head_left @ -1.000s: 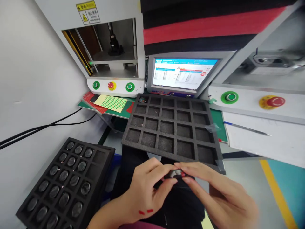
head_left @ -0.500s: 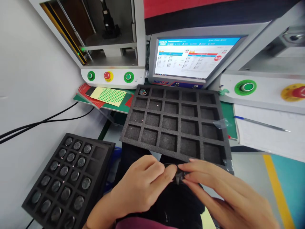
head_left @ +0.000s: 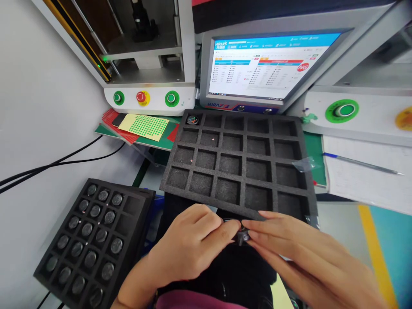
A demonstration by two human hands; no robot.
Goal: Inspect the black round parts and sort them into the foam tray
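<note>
Over my lap, just below the front edge of a black foam tray (head_left: 206, 199), both hands meet around a small black part (head_left: 242, 237). Its exact kind is mostly hidden by my fingers. My left hand (head_left: 191, 242) is closed, with thumb and curled forefinger pinching the part from the left. From the right, my right hand (head_left: 296, 244) presses its fingertips against it, fingers long and held together. One round dark piece with a coloured face (head_left: 193, 120) sits in the tray's far left compartment.
At lower left, a second foam tray (head_left: 132, 205) holds several round dark discs (head_left: 86, 229). Behind stand a monitor (head_left: 254, 68) and machine panels with green buttons (head_left: 171, 98) and a red stop button (head_left: 140, 97). A pen (head_left: 363, 164) lies on paper at right; a green-dotted sheet (head_left: 144, 126) lies left.
The camera view has shifted slightly. Both hands stay together on the black part, which appears turned a little, showing a lighter spot on its right side.
</note>
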